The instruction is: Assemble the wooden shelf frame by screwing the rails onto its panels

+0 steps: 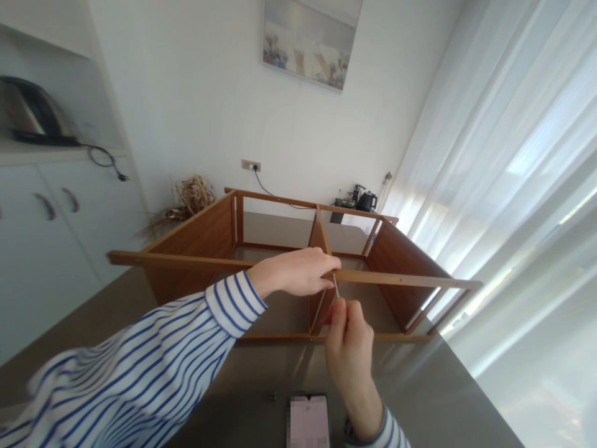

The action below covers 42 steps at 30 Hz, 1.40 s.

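A brown wooden shelf frame point(401, 279) with side panels and a middle divider point(318, 233) lies on the table. My left hand point(298, 272) is closed over its near upper rail, where the divider meets it. Just below, my right hand point(349, 342) is closed round a screwdriver-like tool point(336, 286). Only the tool's thin metal shaft shows; its handle is hidden in my fingers. The shaft's tip points up at the rail's front face by the joint, close to my left fingertips.
On the grey table point(401, 398) lie a phone point(310, 420) and small metal pieces point(272, 396), perhaps screws. Dried plants point(193, 196) and a black kettle point(367, 200) stand beyond the frame. White curtains point(527, 186) hang at the right; another kettle point(35, 112) sits on the left counter.
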Available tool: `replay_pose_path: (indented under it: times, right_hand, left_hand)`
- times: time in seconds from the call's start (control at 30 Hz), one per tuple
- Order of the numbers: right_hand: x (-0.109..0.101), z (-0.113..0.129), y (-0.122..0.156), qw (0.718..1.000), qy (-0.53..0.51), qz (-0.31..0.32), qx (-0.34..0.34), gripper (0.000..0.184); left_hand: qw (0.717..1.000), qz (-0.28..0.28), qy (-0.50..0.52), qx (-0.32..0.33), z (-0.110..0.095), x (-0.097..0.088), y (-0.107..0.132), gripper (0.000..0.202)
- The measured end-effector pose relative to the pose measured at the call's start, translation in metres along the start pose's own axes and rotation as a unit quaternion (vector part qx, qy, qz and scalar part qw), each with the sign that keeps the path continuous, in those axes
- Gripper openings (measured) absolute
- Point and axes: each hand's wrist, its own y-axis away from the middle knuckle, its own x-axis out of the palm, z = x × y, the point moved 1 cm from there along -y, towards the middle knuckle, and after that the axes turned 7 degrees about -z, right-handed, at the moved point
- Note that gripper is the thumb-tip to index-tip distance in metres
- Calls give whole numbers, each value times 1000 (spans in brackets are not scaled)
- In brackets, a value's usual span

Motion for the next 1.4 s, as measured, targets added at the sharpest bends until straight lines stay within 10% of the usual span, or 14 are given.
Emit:
replay_pose_path:
  times: [0.2,0.3,0.43,0.73,0.93,1.2,1.4]
  right_hand:
    - [7,10,3,978,-153,-2,139,25]
    - [-1,1,-2,992,-96,-62,46,17]
    - [-8,-6,-10,992,-59,6,-112,15]
    - [-37,-13,-30,956,-53,181,-225,40]
    - [-36,-3,-41,944,14,157,-289,25]
    - [-12,0,-25,996,-76,13,-36,14]
    - [2,2,-8,934,-306,-43,178,13]
  left_hand:
    - [1000,0,-7,8,1,1,-1,14]
    - [1000,-7,-11,16,1,1,-1,14]
    - [1000,-8,-8,19,0,0,-1,13]
    - [1000,-11,-6,24,-2,-1,-1,10]
    - [1000,-3,7,12,-2,-1,-1,10]
    - [1000,-3,1,15,-1,-2,0,12]
    - [1000,-8,-1,16,-1,-1,0,10]
